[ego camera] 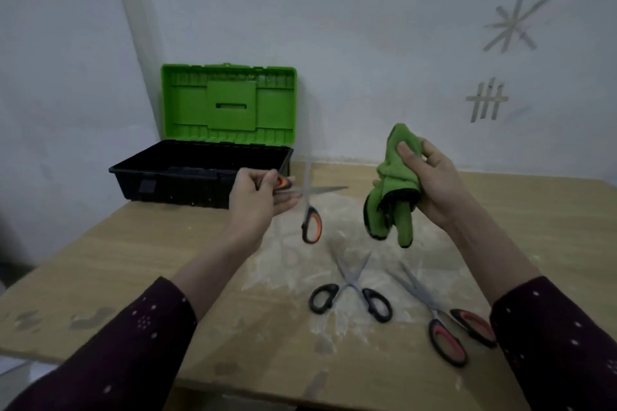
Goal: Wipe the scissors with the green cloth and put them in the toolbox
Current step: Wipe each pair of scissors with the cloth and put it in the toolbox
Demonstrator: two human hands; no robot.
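While the fingers [280, 205] of the left hand [257, 193] pinch one orange handle, the scissors [307, 207] hang spread open above the table [133, 260], just in front of the toolbox [187, 188]. One blade points right, nearly level; the other points up toward the wall, its handle dangling toward the person. The right hand [430, 183] grips the bunched green cloth [397, 183], held upright, ends drooping. A black-handled pair [350, 290] and a red-handled pair [437, 317] lie nearer on the dusty tabletop, blades aimed away.
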